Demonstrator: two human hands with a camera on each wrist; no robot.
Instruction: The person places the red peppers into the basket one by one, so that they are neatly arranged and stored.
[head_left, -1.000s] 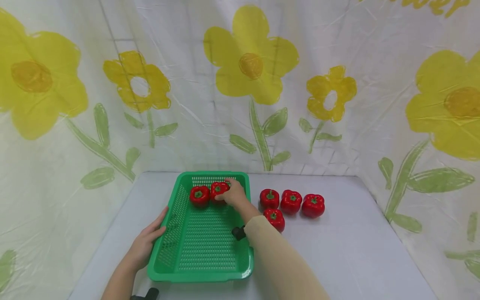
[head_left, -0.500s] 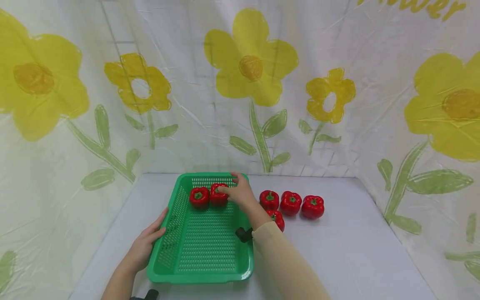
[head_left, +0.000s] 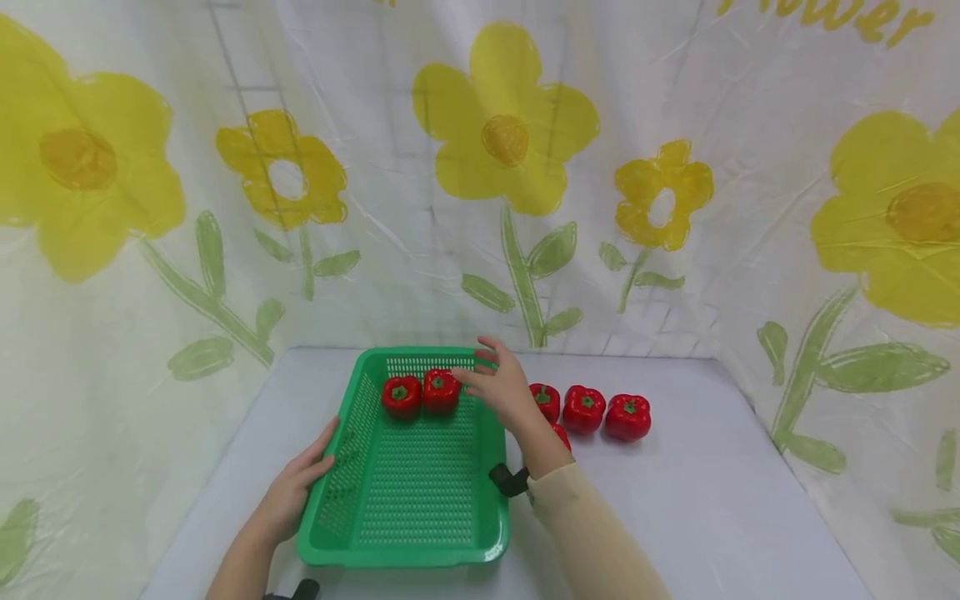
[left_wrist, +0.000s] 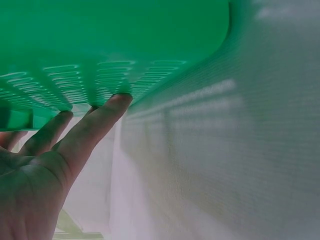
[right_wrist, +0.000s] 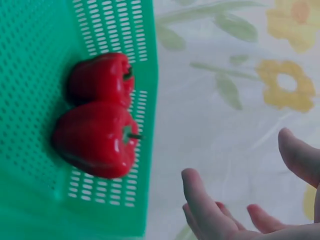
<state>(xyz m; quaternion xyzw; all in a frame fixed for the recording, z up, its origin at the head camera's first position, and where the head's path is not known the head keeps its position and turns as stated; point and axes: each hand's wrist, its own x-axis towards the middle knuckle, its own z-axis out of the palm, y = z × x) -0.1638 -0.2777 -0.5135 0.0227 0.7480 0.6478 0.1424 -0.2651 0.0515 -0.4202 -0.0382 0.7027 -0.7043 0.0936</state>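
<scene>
Two red bell peppers sit side by side at the far end of a green plastic basket (head_left: 405, 557), the left pepper (head_left: 402, 400) and the right pepper (head_left: 442, 393). My right hand (head_left: 507, 390) hovers over the basket's far right rim, holding nothing. In the right wrist view its fingers (right_wrist: 197, 200) are spread apart, away from both peppers. My left hand (head_left: 291, 492) touches the basket's left side. The left wrist view shows its straight fingers (left_wrist: 92, 130) against the slotted wall.
Several more red bell peppers (head_left: 583, 410) stand on the white table (head_left: 697, 500) right of the basket; my right wrist and hand partly cover two of them. A white curtain (head_left: 405, 292) printed with yellow flowers hangs behind the table.
My right hand has let go of the right pepper in the basket and drawn back to the right, its fingers spreading. My left hand has stayed at the basket's side.
</scene>
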